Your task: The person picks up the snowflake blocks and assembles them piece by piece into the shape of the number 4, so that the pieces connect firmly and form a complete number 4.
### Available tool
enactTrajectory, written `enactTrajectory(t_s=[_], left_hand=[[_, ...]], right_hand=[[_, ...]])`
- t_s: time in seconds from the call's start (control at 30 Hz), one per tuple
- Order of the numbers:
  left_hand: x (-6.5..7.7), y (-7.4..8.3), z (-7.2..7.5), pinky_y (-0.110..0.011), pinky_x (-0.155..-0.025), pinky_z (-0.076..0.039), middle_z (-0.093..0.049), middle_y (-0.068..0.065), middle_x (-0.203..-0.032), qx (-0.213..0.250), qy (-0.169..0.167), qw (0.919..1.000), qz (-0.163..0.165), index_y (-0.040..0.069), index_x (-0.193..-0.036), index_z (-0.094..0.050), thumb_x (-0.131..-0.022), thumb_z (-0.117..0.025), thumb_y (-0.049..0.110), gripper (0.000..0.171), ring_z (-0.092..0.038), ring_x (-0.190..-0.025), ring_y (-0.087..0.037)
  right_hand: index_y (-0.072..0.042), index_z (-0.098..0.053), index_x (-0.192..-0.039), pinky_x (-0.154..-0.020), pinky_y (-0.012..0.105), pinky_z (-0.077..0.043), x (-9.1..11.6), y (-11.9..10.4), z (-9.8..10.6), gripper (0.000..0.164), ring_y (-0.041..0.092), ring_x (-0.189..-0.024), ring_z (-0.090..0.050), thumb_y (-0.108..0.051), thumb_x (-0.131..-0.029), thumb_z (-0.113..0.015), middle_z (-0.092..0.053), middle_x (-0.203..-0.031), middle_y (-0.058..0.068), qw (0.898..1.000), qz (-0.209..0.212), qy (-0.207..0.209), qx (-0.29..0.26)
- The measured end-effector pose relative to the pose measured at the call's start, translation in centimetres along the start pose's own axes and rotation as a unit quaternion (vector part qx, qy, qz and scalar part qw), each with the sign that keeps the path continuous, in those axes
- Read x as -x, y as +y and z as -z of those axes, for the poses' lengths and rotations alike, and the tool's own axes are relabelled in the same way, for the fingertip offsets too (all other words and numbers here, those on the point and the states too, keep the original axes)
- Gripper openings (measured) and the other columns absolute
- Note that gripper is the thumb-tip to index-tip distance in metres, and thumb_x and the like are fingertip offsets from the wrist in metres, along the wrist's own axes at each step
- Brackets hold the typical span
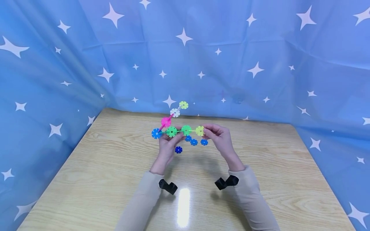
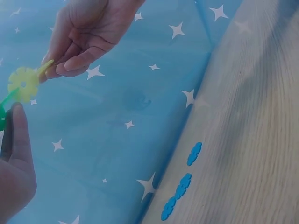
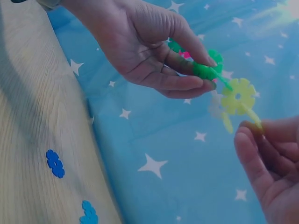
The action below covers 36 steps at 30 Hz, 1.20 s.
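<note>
A bent chain of slotted snowflake discs is held up above the table by both hands. From a blue disc (image 1: 156,133) at its left corner, one arm runs through a pink disc (image 1: 166,122) and a white disc (image 1: 174,112) to a yellow-green disc (image 1: 183,105). The other arm has green discs (image 1: 186,130) and yellow discs (image 1: 199,130) toward the right. My left hand (image 1: 168,146) pinches a green disc (image 3: 205,71) between thumb and fingers. At the chain's right end, my right hand (image 1: 220,139) pinches a yellow disc (image 2: 45,67) seen edge-on.
Several loose blue snowflake discs lie on the wooden table (image 1: 101,179) below the hands, among them a dark blue disc (image 1: 178,149) and a lighter blue disc (image 1: 204,142). A blue curtain (image 1: 202,86) with white stars stands along the table's back and sides.
</note>
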<state>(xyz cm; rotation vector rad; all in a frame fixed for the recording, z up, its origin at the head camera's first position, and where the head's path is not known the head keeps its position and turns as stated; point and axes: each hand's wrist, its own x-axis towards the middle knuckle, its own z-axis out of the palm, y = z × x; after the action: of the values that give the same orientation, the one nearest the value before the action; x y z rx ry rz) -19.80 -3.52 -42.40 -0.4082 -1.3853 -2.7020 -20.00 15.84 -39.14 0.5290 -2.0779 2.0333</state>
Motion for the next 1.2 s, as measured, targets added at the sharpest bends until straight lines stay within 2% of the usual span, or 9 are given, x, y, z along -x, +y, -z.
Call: enactTrajectory(t_s=[0.23, 0.37, 0.43, 0.53, 0.63, 0.73, 0.87, 1.03, 1.2], left_hand=[[0.1, -0.4, 0.1, -0.029, -0.081, -0.057, -0.069, 0.002, -0.097, 0.018, 0.010, 0.9998, -0.004, 0.015, -0.093, -0.071, -0.083, -0.055, -0.013, 0.033, -0.067, -0.086, -0.014], [0.1, -0.5, 0.2, -0.028, -0.080, -0.057, -0.069, 0.001, -0.101, 0.031, 0.012, 0.9995, -0.004, 0.014, -0.094, -0.071, -0.083, -0.054, -0.013, 0.034, -0.067, -0.086, -0.014], [0.1, -0.6, 0.2, -0.028, -0.079, -0.057, -0.069, 0.000, -0.102, 0.031, 0.013, 0.9994, -0.002, 0.014, -0.093, -0.071, -0.084, -0.054, -0.013, 0.034, -0.067, -0.085, -0.014], [0.2, -0.7, 0.2, -0.028, -0.078, -0.057, -0.069, -0.003, -0.105, 0.029, 0.012, 0.9995, 0.000, 0.013, -0.091, -0.071, -0.085, -0.053, -0.014, 0.033, -0.068, -0.084, -0.015], [0.2, -0.9, 0.2, -0.027, -0.078, -0.057, -0.068, -0.004, -0.106, 0.023, 0.012, 0.9997, 0.002, 0.014, -0.091, -0.070, -0.086, -0.053, -0.013, 0.032, -0.068, -0.086, -0.015], [0.3, -1.0, 0.2, -0.028, -0.079, -0.057, -0.068, -0.004, -0.107, 0.023, 0.016, 0.9996, 0.004, 0.014, -0.092, -0.071, -0.086, -0.054, -0.012, 0.031, -0.067, -0.087, -0.015], [0.4, -1.1, 0.1, -0.028, -0.080, -0.057, -0.067, -0.007, -0.108, 0.027, 0.025, 0.9993, 0.005, 0.013, -0.092, -0.071, -0.086, -0.055, -0.011, 0.029, -0.067, -0.087, -0.015], [0.4, -1.0, 0.0, -0.028, -0.080, -0.057, -0.067, -0.009, -0.110, 0.027, 0.039, 0.9989, 0.005, 0.013, -0.092, -0.070, -0.086, -0.057, -0.010, 0.027, -0.067, -0.087, -0.015], [0.3, -1.1, 0.0, -0.029, -0.079, -0.057, -0.069, -0.003, -0.103, 0.029, 0.043, 0.9986, 0.003, 0.013, -0.092, -0.070, -0.086, -0.056, -0.011, 0.029, -0.068, -0.084, -0.015]], right_hand=[[0.017, -0.059, -0.110, -0.066, 0.031, -0.060, 0.1, 0.3, 0.4, 0.026, 0.013, -0.069, -0.065, -0.003, -0.095, -0.053, -0.067, -0.081, -0.001, 1.000, -0.019, -0.007, 0.009], [0.013, -0.059, -0.113, -0.069, 0.030, -0.059, 0.0, 2.4, 1.3, 0.029, 0.017, -0.076, -0.065, -0.009, -0.095, -0.055, -0.067, -0.086, 0.012, 0.994, -0.095, -0.006, 0.060], [0.010, -0.060, -0.115, -0.073, 0.033, -0.059, 0.0, 3.9, 1.9, 0.029, 0.022, -0.083, -0.064, -0.011, -0.094, -0.057, -0.066, -0.095, 0.018, 0.982, -0.143, -0.020, 0.121], [0.008, -0.058, -0.119, -0.077, 0.037, -0.056, 0.0, 5.9, 2.5, 0.034, 0.030, -0.094, -0.060, -0.011, -0.091, -0.061, -0.062, -0.108, 0.022, 0.954, -0.190, -0.056, 0.224], [0.007, -0.055, -0.123, -0.081, 0.039, -0.054, 0.0, 7.6, 2.9, 0.040, 0.033, -0.102, -0.056, -0.010, -0.089, -0.064, -0.059, -0.115, 0.023, 0.926, -0.212, -0.090, 0.300], [0.008, -0.054, -0.124, -0.087, 0.041, -0.051, -0.3, 8.4, 2.8, 0.043, 0.033, -0.105, -0.054, -0.009, -0.086, -0.066, -0.058, -0.115, 0.022, 0.907, -0.214, -0.106, 0.346], [0.009, -0.057, -0.120, -0.086, 0.042, -0.050, -0.7, 8.8, 2.6, 0.041, 0.031, -0.098, -0.054, -0.006, -0.084, -0.068, -0.056, -0.107, 0.021, 0.893, -0.206, -0.108, 0.385], [0.006, -0.062, -0.111, -0.078, 0.037, -0.051, -1.4, 9.2, 2.3, 0.031, 0.026, -0.088, -0.053, -0.007, -0.084, -0.070, -0.054, -0.098, 0.015, 0.878, -0.205, -0.112, 0.418], [0.005, -0.063, -0.096, -0.072, 0.035, -0.051, -2.1, 9.4, 2.3, 0.020, 0.024, -0.081, -0.053, -0.006, -0.081, -0.072, -0.056, -0.093, 0.013, 0.874, -0.207, -0.123, 0.422]])
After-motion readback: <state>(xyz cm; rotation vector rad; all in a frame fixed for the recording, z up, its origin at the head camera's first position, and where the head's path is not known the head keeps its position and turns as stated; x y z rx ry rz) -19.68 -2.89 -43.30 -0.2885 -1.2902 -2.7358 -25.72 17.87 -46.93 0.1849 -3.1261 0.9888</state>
